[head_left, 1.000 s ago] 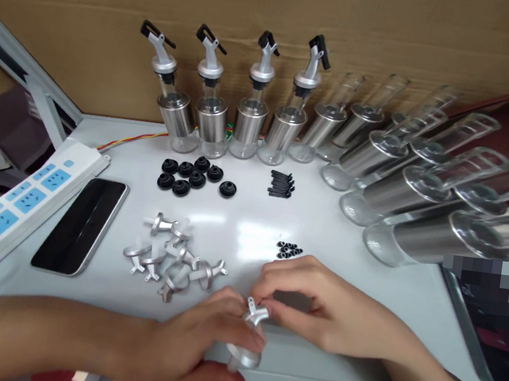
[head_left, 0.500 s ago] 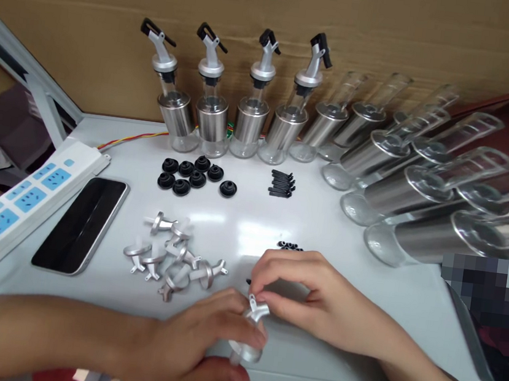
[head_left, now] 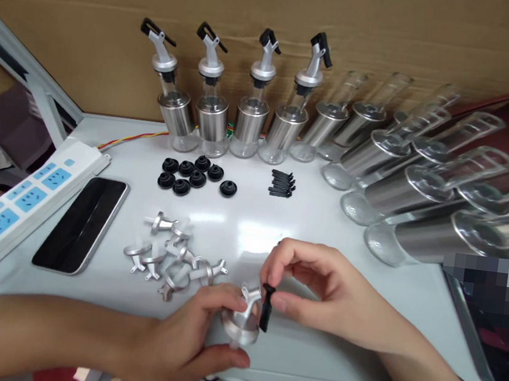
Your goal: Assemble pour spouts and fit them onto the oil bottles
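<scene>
White plastic and blue sockets are marking out a power strip (head_left: 28,198), lying well to the left of a pile of loose silver spouts (head_left: 189,258) on a pale counter (head_left: 315,223). A dark-screened phone (head_left: 81,225) is resting nearer, just left of the pile. Red and yellow wires (head_left: 135,137) are trailing behind the pile, toward its left. Eight black stoppers (head_left: 197,179) are sitting behind the pile, seven bunched together and one slightly apart. Farther behind it, four steel-sleeved bottles (head_left: 250,122) are standing in a row, each wearing a pouring top. In front of the pile, toward its right, the person's left hand (head_left: 193,334) is gripping a silver spout (head_left: 240,328), thumb and fingers clamped on it, its round base facing down. Behind and right of the pile, black sticks (head_left: 282,184) are lying side by side. Right of the pile, the right hand (head_left: 320,291) is pinching a slim black piece (head_left: 266,312) between thumb and fingers, holding it close beside the gripped spout; whether the two are touching is unclear. Farther right of the pile, glass-necked bottles (head_left: 403,190) are crowding together.
</scene>
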### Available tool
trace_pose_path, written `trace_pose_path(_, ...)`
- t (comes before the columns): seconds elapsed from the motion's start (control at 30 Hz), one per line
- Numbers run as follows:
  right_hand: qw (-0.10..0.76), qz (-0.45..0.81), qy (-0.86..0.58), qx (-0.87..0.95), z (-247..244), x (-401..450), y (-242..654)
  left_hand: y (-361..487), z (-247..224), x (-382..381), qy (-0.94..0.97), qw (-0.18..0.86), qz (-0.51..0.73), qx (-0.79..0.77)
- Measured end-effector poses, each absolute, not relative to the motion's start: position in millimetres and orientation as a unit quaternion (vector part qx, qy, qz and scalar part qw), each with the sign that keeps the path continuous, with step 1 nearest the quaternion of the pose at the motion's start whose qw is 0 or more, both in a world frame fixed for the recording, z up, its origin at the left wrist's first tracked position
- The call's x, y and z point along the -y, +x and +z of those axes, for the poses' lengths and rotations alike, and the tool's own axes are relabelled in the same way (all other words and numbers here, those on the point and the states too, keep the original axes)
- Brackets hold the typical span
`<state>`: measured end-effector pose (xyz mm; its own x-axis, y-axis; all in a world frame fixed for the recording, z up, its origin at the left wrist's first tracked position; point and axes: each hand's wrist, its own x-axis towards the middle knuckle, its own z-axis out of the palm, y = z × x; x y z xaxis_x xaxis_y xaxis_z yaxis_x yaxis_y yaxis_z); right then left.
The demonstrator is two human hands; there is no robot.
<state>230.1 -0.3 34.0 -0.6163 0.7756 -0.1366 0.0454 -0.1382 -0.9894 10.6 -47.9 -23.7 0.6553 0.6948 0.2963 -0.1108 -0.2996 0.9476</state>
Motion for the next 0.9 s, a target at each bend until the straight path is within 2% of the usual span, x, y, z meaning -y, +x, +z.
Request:
trace_pose_path(0.3, 0.281, 0.677, -0.341, 0.589, 32, -2, 227, 12, -22, 47, 0.701, 0.577, 0.369, -0.199)
trace_pose_path(0.5, 0.280, 0.668, -0.344, 0.598, 31, -3, 227, 12, -21, 43, 0.733, 0.538, 0.371, -0.188)
trace_pose_path(0.67, 0.287, 0.648, -0.348, 0.614, 29, -2, 226, 13, -18, 40, 0.729, 0.547, 0.371, -0.179)
trace_pose_path(0.77, 0.311, 0.555, -0.399, 0.661, 28, -4, 228, 13, -16, 39, 0.725, 0.554, 0.371, -0.172)
trace_pose_path(0.9, 0.312, 0.286, -0.518, 0.743, 23, -13, 236, 13, -12, 37, 0.757, 0.519, 0.359, -0.168)
